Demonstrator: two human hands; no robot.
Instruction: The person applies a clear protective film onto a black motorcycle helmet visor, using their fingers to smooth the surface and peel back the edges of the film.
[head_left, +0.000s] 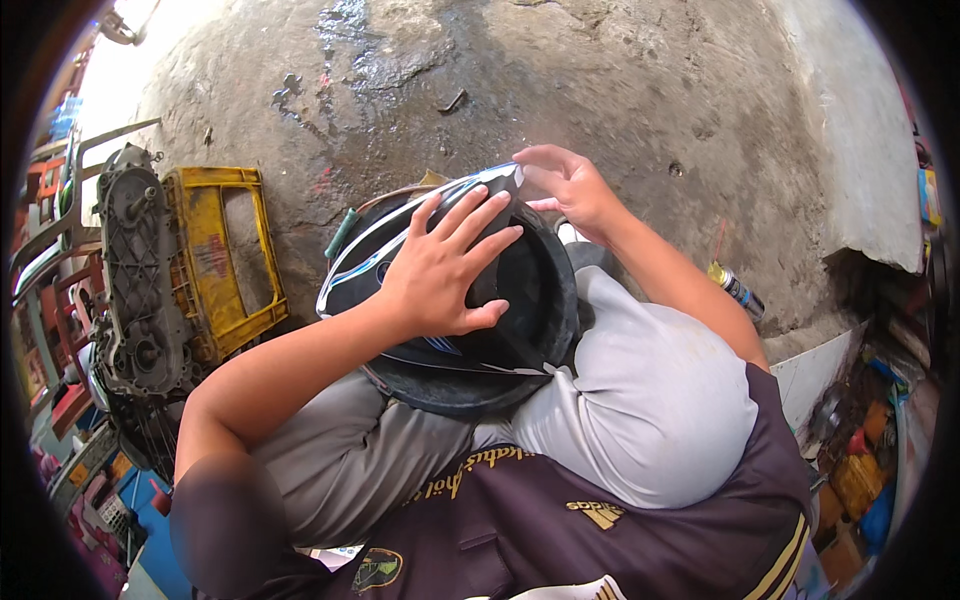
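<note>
A black bucket (562, 322) with a green grip (343, 234) on its wire handle stands between my knees. Across its mouth lies a glossy black panel (358, 294) with white and blue stripes, seemingly a motorcycle body panel. My left hand (439, 270) rests over the panel, palm down with fingers spread. At the panel's white pointed upper end is my right hand (574, 191), its fingertips at the tip. Those fingers are blurred, and whether they pinch the edge is unclear. My left hand and forearm hide part of the panel.
To the left stand a yellow plastic crate (225, 178) and a metal engine case (142, 274). A spray can (739, 292) lies at right, near a concrete ledge (862, 142). A small bent metal piece (453, 102) lies on the wet-patched concrete floor (600, 82). Assorted clutter (859, 480) fills the lower right.
</note>
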